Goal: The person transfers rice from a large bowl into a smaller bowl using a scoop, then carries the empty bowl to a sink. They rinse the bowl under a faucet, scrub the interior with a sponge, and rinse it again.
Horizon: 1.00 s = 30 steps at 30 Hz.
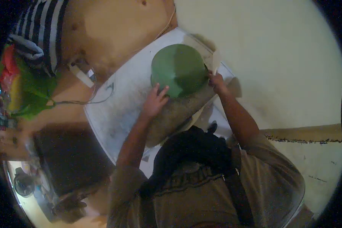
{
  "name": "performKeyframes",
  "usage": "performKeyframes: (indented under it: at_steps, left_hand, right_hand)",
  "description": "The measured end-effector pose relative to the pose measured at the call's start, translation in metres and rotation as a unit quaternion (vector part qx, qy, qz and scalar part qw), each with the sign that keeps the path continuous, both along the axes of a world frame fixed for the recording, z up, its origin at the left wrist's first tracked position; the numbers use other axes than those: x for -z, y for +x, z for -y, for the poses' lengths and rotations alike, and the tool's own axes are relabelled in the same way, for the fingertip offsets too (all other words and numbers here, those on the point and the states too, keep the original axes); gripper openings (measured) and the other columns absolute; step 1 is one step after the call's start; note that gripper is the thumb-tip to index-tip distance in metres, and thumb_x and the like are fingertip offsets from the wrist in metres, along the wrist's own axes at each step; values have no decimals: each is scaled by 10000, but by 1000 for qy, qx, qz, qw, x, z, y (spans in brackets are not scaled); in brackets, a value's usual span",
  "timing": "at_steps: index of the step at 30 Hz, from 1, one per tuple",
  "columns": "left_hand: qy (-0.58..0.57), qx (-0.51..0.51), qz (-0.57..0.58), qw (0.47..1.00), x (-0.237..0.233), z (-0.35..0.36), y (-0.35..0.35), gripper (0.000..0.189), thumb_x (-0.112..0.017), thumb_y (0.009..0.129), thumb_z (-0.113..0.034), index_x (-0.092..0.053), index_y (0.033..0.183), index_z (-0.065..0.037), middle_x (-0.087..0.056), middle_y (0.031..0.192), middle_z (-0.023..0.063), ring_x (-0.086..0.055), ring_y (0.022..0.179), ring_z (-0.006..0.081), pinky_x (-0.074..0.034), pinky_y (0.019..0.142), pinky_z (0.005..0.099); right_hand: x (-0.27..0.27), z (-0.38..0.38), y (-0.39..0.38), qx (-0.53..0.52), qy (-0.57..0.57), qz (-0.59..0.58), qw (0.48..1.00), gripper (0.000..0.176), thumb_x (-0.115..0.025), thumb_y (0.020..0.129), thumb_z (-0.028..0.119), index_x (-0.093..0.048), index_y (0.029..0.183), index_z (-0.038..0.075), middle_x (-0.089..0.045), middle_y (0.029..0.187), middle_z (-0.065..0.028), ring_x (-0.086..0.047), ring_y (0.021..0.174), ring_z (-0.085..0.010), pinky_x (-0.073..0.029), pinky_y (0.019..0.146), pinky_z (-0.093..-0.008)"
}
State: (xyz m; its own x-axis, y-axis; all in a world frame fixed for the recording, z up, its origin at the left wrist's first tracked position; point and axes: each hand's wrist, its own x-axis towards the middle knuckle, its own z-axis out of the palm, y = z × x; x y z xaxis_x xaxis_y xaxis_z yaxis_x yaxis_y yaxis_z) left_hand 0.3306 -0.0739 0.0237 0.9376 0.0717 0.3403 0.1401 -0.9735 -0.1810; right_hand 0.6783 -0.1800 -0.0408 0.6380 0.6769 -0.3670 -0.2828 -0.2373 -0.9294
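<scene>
A round green object [178, 70], smooth and slightly peaked in the middle, rests on a white, stained surface [119, 91]. At its lower left edge lies my left hand [155, 102], fingers spread, the fingertips touching the rim. My right hand [217, 83] is closed at the right edge of the green object, beside a pale upright piece [216, 60]. What the right fingers pinch is too small to make out.
A pale wall [281, 68] stands at the right. A thin cable [74, 102] runs over the left of the white surface towards green and red bags [32, 91]. Striped cloth [45, 30] hangs at the upper left; a dark box-like object [70, 159] is at the lower left.
</scene>
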Motion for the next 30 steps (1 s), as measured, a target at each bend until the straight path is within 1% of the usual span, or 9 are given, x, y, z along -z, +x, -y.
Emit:
performKeyframes:
  at_steps: [6, 8, 9, 11, 12, 20, 25, 27, 30]
  left_hand:
    - [-242, -207, -10, 948, 32, 16, -26, 356, -597, 878, -219, -550, 1223, -147, -462, 1363, 177, -448, 1230, 384, -402, 1002, 466]
    - [-734, -389, 182, 526, -9, 40, -36, 327, -549, 899, -192, -564, 1207, -85, -547, 1255, 188, -503, 1174, 360, -387, 1013, 441]
    - [-731, -390, 187, 527, 2, 44, -44, 327, -549, 899, -192, -564, 1207, -85, -547, 1255, 188, -503, 1174, 360, -387, 1013, 441]
    - [-269, -280, 219, 895, 17, 51, -68, 269, -531, 889, -132, -601, 1133, -42, -586, 1195, 187, -520, 1154, 358, -403, 992, 420]
    - [-271, -287, 220, 892, 8, 61, -71, 269, -531, 889, -132, -601, 1133, -42, -586, 1195, 187, -520, 1154, 358, -403, 992, 420]
    - [-329, -356, 294, 824, 25, 146, -127, 173, -595, 857, -87, -637, 1011, -18, -620, 1105, 175, -593, 1028, 319, -469, 886, 410]
    - [-468, -474, 316, 676, 83, 239, -182, 222, -638, 853, -120, -623, 1041, -3, -635, 1033, 190, -639, 885, 272, -510, 783, 345]
    - [-648, -491, 398, 425, 103, 285, -200, 221, -623, 872, -181, -640, 1018, -15, -649, 982, 188, -644, 874, 274, -505, 798, 331]
    - [-665, -507, 329, 439, 138, 337, -246, 210, -581, 883, -208, -658, 969, -33, -662, 987, 147, -639, 896, 261, -509, 811, 339]
  right_hand:
    - [-27, 16, -14, -52, -55, 257, 963, 355, -633, 850, 223, -590, 1146, 32, -607, 731, -114, -588, 624, -236, -492, 581, -371]
    - [-65, 20, -19, -90, -80, 330, 936, 415, -639, 851, 234, -560, 1205, 30, -622, 792, -146, -621, 717, -272, -517, 661, -393]
    - [-59, 15, -11, -57, -1, 481, 875, 420, -603, 876, 225, -531, 1253, 54, -605, 900, -166, -595, 812, -312, -494, 740, -411]
    - [-73, 3, -14, -43, 72, 609, 789, 429, -567, 901, 216, -501, 1301, 77, -588, 1008, -186, -569, 908, -351, -470, 818, -429]
    - [-107, 0, -22, -117, 90, 608, 780, 417, -546, 912, 214, -498, 1313, 109, -578, 1028, -183, -564, 937, -346, -470, 828, -423]
    - [-114, -87, -47, -320, -36, 726, 607, 413, -545, 864, 177, -537, 1277, 161, -579, 1029, -155, -584, 936, -328, -486, 838, -426]
    - [-100, -111, -56, -315, -123, 726, 598, 318, -543, 814, 198, -630, 1108, 111, -602, 1035, -185, -598, 962, -345, -506, 798, -459]
    - [-86, -114, -44, -342, -86, 725, 592, 322, -555, 814, 210, -626, 1107, 98, -600, 1044, -189, -598, 956, -350, -502, 802, -462]
    - [-84, -115, -45, -340, -69, 708, 616, 339, -580, 816, 232, -617, 1112, 72, -596, 1067, -194, -594, 959, -361, -494, 819, -466]
